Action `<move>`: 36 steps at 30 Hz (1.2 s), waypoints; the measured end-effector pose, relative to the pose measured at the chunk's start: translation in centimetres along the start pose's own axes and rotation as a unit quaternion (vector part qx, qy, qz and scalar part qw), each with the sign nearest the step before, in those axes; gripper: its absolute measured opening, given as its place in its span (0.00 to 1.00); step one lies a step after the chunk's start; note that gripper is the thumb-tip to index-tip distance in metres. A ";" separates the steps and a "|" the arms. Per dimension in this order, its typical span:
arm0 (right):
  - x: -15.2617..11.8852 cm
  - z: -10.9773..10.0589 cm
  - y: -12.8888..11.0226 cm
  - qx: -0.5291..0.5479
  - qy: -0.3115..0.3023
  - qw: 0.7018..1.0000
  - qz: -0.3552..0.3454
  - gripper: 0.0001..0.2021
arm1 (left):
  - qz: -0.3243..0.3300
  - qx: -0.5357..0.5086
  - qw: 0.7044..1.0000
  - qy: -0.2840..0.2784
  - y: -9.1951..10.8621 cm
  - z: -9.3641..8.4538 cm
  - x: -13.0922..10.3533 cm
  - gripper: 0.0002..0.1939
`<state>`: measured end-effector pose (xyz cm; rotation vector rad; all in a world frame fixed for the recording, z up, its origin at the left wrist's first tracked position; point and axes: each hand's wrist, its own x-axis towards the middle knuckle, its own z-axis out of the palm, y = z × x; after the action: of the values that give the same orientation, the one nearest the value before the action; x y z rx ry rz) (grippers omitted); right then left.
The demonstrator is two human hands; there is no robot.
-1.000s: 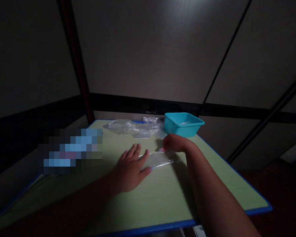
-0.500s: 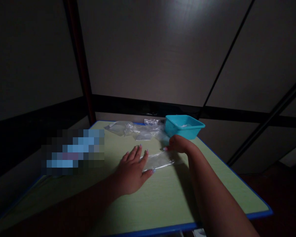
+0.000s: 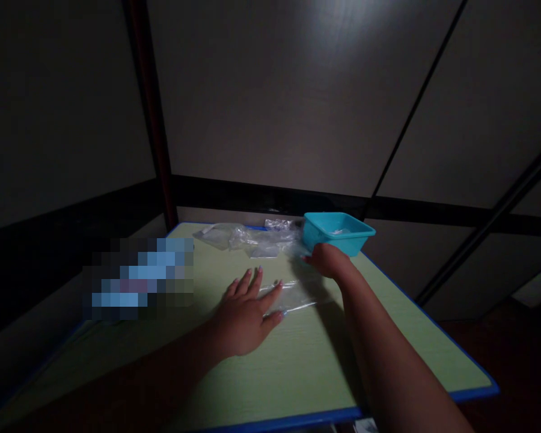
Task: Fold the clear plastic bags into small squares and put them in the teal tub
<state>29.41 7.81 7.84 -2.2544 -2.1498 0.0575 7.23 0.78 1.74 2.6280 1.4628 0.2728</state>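
Observation:
A clear plastic bag [image 3: 297, 296] lies flat on the green table [image 3: 270, 373]. My left hand [image 3: 246, 313] rests with spread fingers on the bag's left end and the table beside it. Above the bag's far right part is my right hand [image 3: 329, 261], its fingers curled and pointing left. Whether it holds anything is hidden by the back of the hand and the dim light. Just behind the right hand stands a turquoise basket [image 3: 363, 239] with something clear inside.
Crumpled clear plastic bags [image 3: 247, 237] lie along the table's back edge, left of the basket. A blurred blue and dark object [image 3: 139, 276] is at the left side. A wall of panels [image 3: 270, 108] rises behind the table.
My right hand has moved slightly away from me, off the bag and toward the basket. My left index finger has shifted right across the bag. The view has shifted slightly.

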 end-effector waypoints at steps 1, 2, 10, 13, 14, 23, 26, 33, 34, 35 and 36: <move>-0.6 -0.3 -0.8 0.003 0.036 0.999 0.016 0.24 | -0.001 0.001 1.000 0.004 0.0 0.1 0.0 0.31; -1.3 -0.7 -1.7 0.006 0.052 0.999 0.005 0.22 | -0.003 0.001 1.000 0.008 0.0 0.1 0.1 0.32; -10.7 -0.8 -6.9 0.065 0.038 0.969 -0.235 0.23 | -0.018 0.008 1.000 -0.007 0.1 0.2 0.3 0.36; -13.6 0.8 -6.8 0.108 -0.024 0.959 -0.261 0.27 | -0.015 0.012 1.000 -0.022 0.0 0.0 0.3 0.36; -14.2 1.4 -6.6 0.115 -0.035 0.960 -0.253 0.27 | -0.016 0.012 1.000 -0.021 0.0 0.0 0.3 0.36; -13.6 3.8 -1.7 0.058 -0.002 0.994 -0.093 0.26 | -0.034 0.002 0.999 0.022 0.2 0.4 0.4 0.40; -12.9 4.3 0.2 0.040 0.009 0.999 -0.037 0.26 | -0.032 -0.003 0.999 0.026 0.1 0.4 0.3 0.41; -12.6 4.6 0.7 -0.010 0.046 0.999 0.009 0.27 | -0.033 -0.002 0.999 0.034 0.4 0.4 0.0 0.40; -12.7 4.3 0.3 -0.012 0.048 0.999 -0.004 0.27 | -0.033 0.000 0.999 0.039 0.5 0.5 0.0 0.40; -12.7 3.9 -0.3 -0.011 0.047 0.999 -0.023 0.27 | -0.033 0.004 0.999 0.043 0.5 0.5 -0.1 0.40; -12.6 3.6 -0.9 -0.008 0.042 0.998 -0.047 0.27 | -0.033 0.009 0.998 0.046 0.6 0.5 -0.1 0.40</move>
<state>27.78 -4.77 4.44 -2.1193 -2.2173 -0.0565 7.78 0.38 1.36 2.6067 1.5847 0.3813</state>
